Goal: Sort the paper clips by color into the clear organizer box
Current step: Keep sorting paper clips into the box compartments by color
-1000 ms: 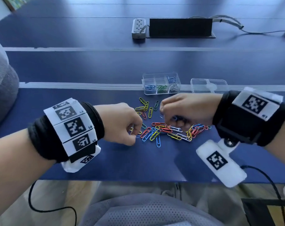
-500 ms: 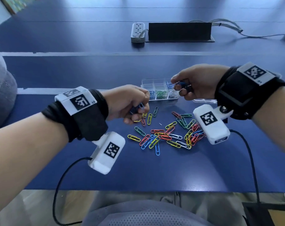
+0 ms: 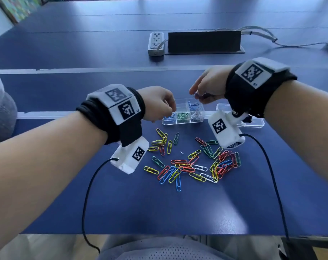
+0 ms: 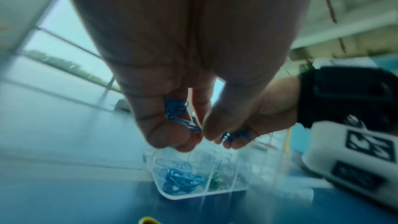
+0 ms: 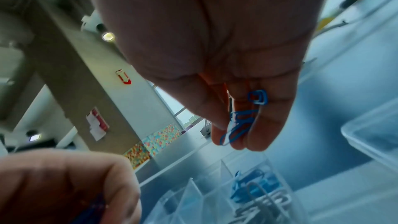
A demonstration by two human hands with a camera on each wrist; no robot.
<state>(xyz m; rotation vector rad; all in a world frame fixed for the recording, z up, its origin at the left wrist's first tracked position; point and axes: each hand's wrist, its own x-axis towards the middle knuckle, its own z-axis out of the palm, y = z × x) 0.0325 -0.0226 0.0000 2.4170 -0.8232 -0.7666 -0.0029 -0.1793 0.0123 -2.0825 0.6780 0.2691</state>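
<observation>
Now raised from pile (image 3: pixel 193 162) to above organizer box (image 3: pixel 183 122) | left hand (image 3: pixel 158 104) pinching blue clips (image 4: pixel 175 108), blue compartment directly below | right hand (image 3: pixel 208 87) pinching blue clips, blue compartment beneath fingertips | release next, probably

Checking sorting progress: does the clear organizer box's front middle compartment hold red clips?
No, the front middle compartment of the clear plastic organizer box holds green wire paper clips.
</observation>
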